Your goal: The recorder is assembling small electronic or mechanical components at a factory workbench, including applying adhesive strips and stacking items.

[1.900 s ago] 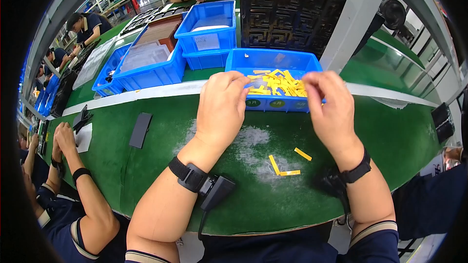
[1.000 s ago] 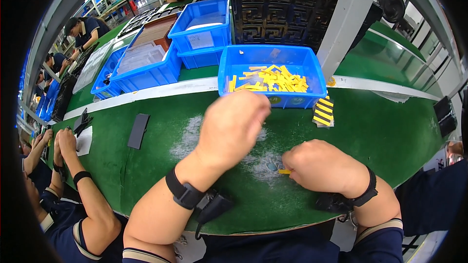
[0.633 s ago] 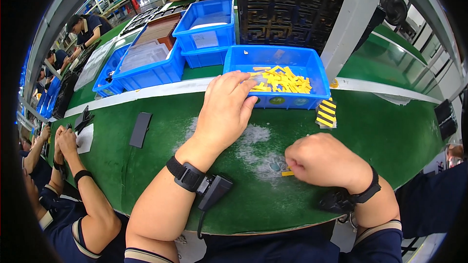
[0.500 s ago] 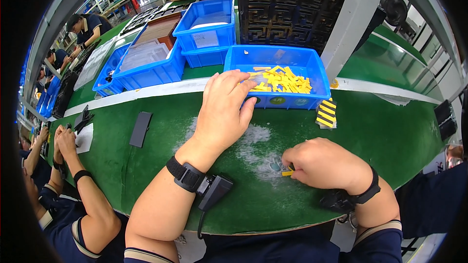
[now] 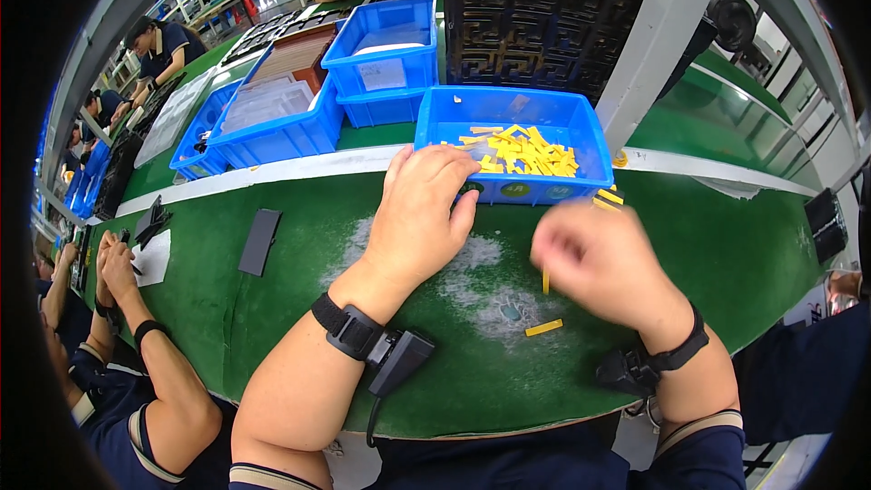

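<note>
My left hand (image 5: 422,209) rests at the front left of a blue bin (image 5: 567,189), its fingers bent over the rim and the thumb spread apart outside. Loose yellow strips (image 5: 535,156) lie heaped in that bin. Blurred by motion, my right hand (image 5: 599,259) is raised over the table to the right, fingers pinched; a short yellow strip (image 5: 546,280) hangs from them. Below it, a single yellow strip (image 5: 544,328) lies on the green table beside a whitish worn patch (image 5: 481,295). Black-and-yellow striped pieces (image 5: 610,200) by the bin's right corner are mostly hidden behind my right hand.
Blue bins (image 5: 381,68) with flat parts stand behind on the left. A black patterned tray (image 5: 540,27) leans beside a grey post (image 5: 662,45). A dark flat plate (image 5: 261,242) lies on the table's left, near a co-worker's hands (image 5: 116,268).
My right hand has lifted up and away from the table with a yellow strip, uncovering another strip lying there. My left hand has shifted slightly down along the bin's rim.
</note>
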`<state>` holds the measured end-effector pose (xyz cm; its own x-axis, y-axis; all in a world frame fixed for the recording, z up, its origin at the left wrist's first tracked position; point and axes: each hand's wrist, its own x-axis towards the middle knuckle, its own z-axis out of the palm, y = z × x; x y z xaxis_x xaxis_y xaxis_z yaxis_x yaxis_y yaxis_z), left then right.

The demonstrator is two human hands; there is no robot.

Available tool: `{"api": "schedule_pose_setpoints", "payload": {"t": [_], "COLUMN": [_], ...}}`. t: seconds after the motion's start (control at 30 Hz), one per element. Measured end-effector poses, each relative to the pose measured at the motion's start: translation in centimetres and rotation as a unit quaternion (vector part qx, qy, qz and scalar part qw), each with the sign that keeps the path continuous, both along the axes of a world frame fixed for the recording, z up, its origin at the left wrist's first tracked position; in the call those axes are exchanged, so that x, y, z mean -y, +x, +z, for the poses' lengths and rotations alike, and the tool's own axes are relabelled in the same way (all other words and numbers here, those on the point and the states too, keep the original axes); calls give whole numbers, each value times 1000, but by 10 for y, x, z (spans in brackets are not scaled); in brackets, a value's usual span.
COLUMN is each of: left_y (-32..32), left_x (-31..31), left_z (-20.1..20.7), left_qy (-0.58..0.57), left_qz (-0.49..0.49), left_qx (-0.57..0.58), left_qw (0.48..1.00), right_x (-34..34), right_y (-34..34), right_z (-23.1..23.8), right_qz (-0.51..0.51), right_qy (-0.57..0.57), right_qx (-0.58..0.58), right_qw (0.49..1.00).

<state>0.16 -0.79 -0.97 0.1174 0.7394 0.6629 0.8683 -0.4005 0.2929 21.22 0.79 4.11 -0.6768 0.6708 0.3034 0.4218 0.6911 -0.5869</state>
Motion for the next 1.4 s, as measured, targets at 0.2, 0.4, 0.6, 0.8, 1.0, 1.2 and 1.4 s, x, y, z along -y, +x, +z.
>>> {"api": "schedule_pose_setpoints", "payload": {"t": [0.2,0.4,0.6,0.8,1.0,1.2,1.4], "left_y": [3,1,1,2,-3,2,-1], "left_x": [-1,0,2,1,2,3,3], "left_z": [2,-2,-2,1,3,0,-4], "left_qy": [0,0,6,-4,-16,-18,-18], "left_qz": [2,-8,-19,-11,-5,-28,-13], "left_qx": [-6,-12,-4,-10,-16,-5,-15], "left_qw": [1000,1000,1000,1000,1000,999,1000], "right_x": [-42,7,16,22,36,46,51], "right_y": [5,15,15,15,5,-1,-6], "right_z": [-5,1,-12,-10,-12,-11,-28], "right_qz": [-143,176,184,145,178,179,160], "right_qy": [310,-3,91,108,139,113,161], "right_qx": [-90,264,279,230,258,324,307], "right_qw": [936,948,938,956,939,922,924]}}
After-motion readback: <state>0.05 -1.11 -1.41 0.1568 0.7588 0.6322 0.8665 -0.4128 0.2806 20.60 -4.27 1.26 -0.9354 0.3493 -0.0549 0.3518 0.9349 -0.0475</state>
